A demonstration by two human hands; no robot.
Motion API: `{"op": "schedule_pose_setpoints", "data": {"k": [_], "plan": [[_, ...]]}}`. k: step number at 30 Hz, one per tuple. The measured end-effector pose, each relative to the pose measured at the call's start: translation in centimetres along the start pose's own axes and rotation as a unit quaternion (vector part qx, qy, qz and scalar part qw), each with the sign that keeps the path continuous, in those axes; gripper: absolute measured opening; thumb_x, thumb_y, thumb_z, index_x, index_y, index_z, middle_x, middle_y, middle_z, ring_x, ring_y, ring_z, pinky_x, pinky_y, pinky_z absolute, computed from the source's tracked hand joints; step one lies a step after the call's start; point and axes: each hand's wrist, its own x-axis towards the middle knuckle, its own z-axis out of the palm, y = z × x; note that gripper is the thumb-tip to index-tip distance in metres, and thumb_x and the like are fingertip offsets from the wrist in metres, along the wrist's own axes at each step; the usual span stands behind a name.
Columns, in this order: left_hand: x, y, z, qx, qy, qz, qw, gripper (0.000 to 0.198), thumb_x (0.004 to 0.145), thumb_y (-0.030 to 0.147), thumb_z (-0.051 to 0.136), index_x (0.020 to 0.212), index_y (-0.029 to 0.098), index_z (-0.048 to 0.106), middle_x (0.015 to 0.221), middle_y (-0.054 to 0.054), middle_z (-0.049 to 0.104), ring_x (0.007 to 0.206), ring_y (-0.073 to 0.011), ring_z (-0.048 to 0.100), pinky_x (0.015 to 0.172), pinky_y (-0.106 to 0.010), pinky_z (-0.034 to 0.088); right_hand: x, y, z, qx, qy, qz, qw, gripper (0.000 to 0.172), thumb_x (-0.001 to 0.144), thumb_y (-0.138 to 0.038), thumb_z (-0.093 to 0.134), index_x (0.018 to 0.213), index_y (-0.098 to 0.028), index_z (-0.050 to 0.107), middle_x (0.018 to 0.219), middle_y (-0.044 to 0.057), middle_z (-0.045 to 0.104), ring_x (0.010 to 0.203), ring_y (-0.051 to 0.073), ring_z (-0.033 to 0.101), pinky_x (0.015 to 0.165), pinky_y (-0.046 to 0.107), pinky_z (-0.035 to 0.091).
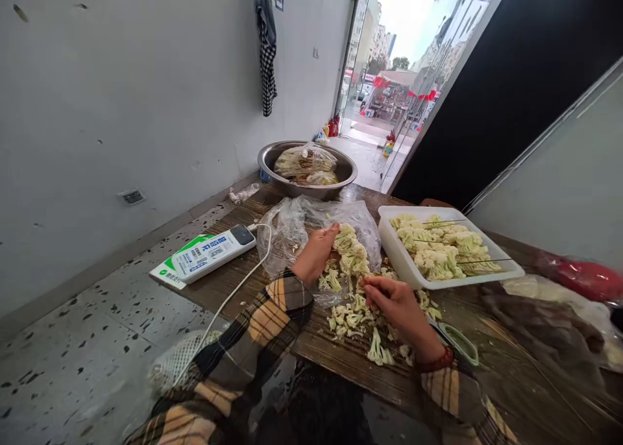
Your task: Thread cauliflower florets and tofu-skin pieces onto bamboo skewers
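Note:
My left hand point(316, 253) rests on a heap of cauliflower pieces point(351, 253) lying on a clear plastic bag point(292, 228), its fingers curled on a floret. My right hand point(396, 305) is closed in a pinch over the loose florets point(353, 315) spread on the wooden table point(341, 357); what it pinches is too small to make out. Both arms wear plaid sleeves. A white rectangular tray point(403, 263) to the right holds cauliflower threaded on thin skewers point(440, 247).
A metal basin point(341, 172) with bagged food stands at the far table edge. A white and green power bank point(202, 257) with a white cable lies left. A green-handled tool point(460, 341) lies by my right wrist, red plastic point(584, 279) at far right. An open doorway lies beyond.

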Motion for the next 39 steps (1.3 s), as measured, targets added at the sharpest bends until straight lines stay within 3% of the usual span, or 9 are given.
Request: {"op": "schedule_pose_setpoints", "data": {"k": [5, 9, 16, 21, 34, 37, 39], "plan": [[-0.3, 0.9, -0.2, -0.093, -0.015, 0.015, 0.995, 0.034, 0.085, 0.048, 0.055, 0.081, 0.015, 0.062, 0.071, -0.003, 0.063, 0.059, -0.013, 0.06, 0.056, -0.026, 0.052, -0.5, -0.3, 1.0, 0.174, 0.027, 0.014, 0.984, 0.027, 0.083, -0.043, 0.064, 0.086, -0.016, 0.069, 0.056, -0.003, 0.052, 0.051, 0.006, 0.04, 0.048, 0.019, 0.031], [-0.4, 1.3, -0.7, -0.091, -0.011, 0.023, 0.995, 0.039, 0.086, 0.051, 0.052, 0.083, 0.013, 0.062, 0.077, -0.006, 0.067, 0.062, -0.0159, 0.065, 0.057, -0.028, 0.052, -1.2, -0.4, 1.6, 0.296, 0.036, 0.046, 0.953, 0.025, 0.079, -0.039, 0.07, 0.085, -0.015, 0.069, 0.054, -0.004, 0.048, 0.048, 0.004, 0.034, 0.044, 0.016, 0.026], [-0.3, 1.2, -0.8, -0.075, -0.018, 0.019, 0.997, 0.045, 0.089, 0.052, 0.046, 0.086, 0.011, 0.065, 0.08, -0.009, 0.069, 0.061, -0.0144, 0.064, 0.058, -0.026, 0.051, -2.3, -1.6, 1.7, 0.414, 0.037, 0.098, 0.904, 0.025, 0.07, -0.033, 0.079, 0.081, -0.013, 0.069, 0.05, -0.007, 0.04, 0.044, 0.001, 0.026, 0.039, 0.011, 0.024], [-0.4, 1.4, -0.8, -0.072, -0.017, 0.023, 0.997, 0.046, 0.09, 0.051, 0.044, 0.086, 0.011, 0.066, 0.08, -0.01, 0.069, 0.061, -0.0138, 0.063, 0.058, -0.026, 0.05, -2.8, -2.1, 1.8, 0.467, 0.01, 0.086, 0.88, 0.018, 0.075, -0.029, 0.076, 0.079, -0.014, 0.067, 0.049, -0.009, 0.033, 0.043, 0.001, 0.019, 0.038, 0.011, 0.022], [-0.4, 1.4, -1.1, -0.067, -0.014, 0.018, 0.997, 0.043, 0.087, 0.051, 0.05, 0.085, 0.011, 0.066, 0.079, -0.01, 0.069, 0.06, -0.0132, 0.062, 0.057, -0.025, 0.048, -4.3, -3.1, 0.6, 0.456, 0.009, 0.052, 0.889, 0.014, 0.083, -0.028, 0.068, 0.083, -0.014, 0.066, 0.051, -0.009, 0.032, 0.044, 0.003, 0.017, 0.04, 0.013, 0.024], [-0.4, 1.6, -1.1, -0.067, -0.012, 0.022, 0.997, 0.041, 0.086, 0.049, 0.051, 0.085, 0.011, 0.066, 0.078, -0.01, 0.069, 0.059, -0.0132, 0.061, 0.057, -0.025, 0.048, -4.3, -3.2, 0.4, 0.412, 0.037, 0.045, 0.909, 0.019, 0.08, -0.033, 0.071, 0.081, -0.015, 0.066, 0.049, -0.009, 0.034, 0.043, 0.002, 0.02, 0.04, 0.014, 0.022], [-0.4, 1.7, -1.0, -0.065, -0.008, 0.022, 0.998, 0.041, 0.086, 0.049, 0.052, 0.085, 0.01, 0.065, 0.077, -0.01, 0.069, 0.059, -0.0132, 0.061, 0.056, -0.025, 0.048, -4.2, -3.4, 0.1, 0.339, 0.088, 0.041, 0.936, 0.024, 0.076, -0.036, 0.074, 0.082, -0.015, 0.067, 0.049, -0.007, 0.04, 0.043, 0.003, 0.026, 0.039, 0.015, 0.022]]}}
